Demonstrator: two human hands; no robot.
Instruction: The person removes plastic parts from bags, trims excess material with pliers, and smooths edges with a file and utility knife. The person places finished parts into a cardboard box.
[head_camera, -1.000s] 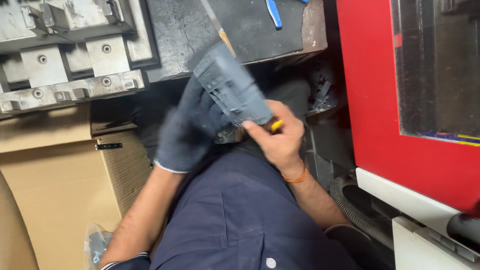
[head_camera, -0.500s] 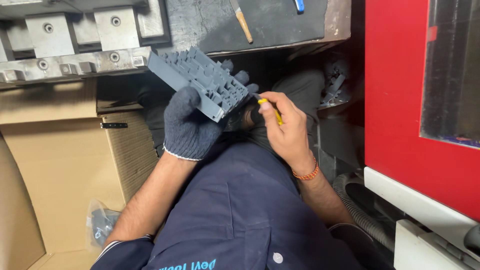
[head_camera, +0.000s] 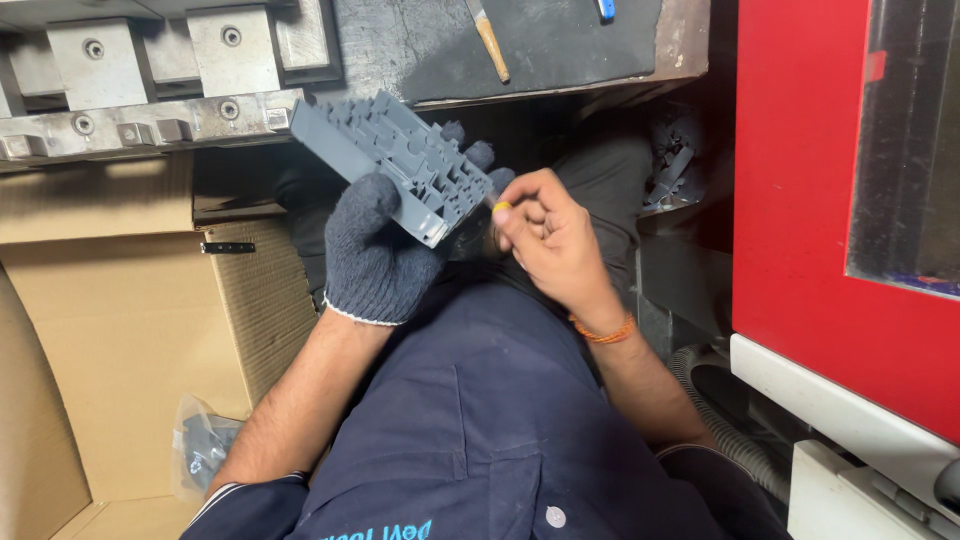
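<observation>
1. Change since the earlier views: the grey moulded plastic part is seen raised and turned, so that its ribbed, compartmented face is now presented upward and toward the camera, where a second ago it was blurred in motion and held lower against the lap. The yellow-tipped tool has been brought from the part's lower edge to its right-hand end. This is judged to mean that a new edge of the part is being worked on.

2. Left hand: covered by a dark knitted glove with a white cuff, clenched around the lower end of the grey part; the thumb is laid over the front face, and the gloved fingertips are seen projecting behind the far side.

3. Right hand: bare, with an orange thread band at the wrist, closed in a pinch on the small yellow-tipped tool, whose tip is held just at the right end of the part. Only the tip is visible.

4. Position of the part: held in the air above the lap, in front of the metal fixture blocks and the dark counter.

5. Surroundings: an open cardboard box on the left, a clear bag of grey pieces beside it, and a red machine panel on the right.
</observation>
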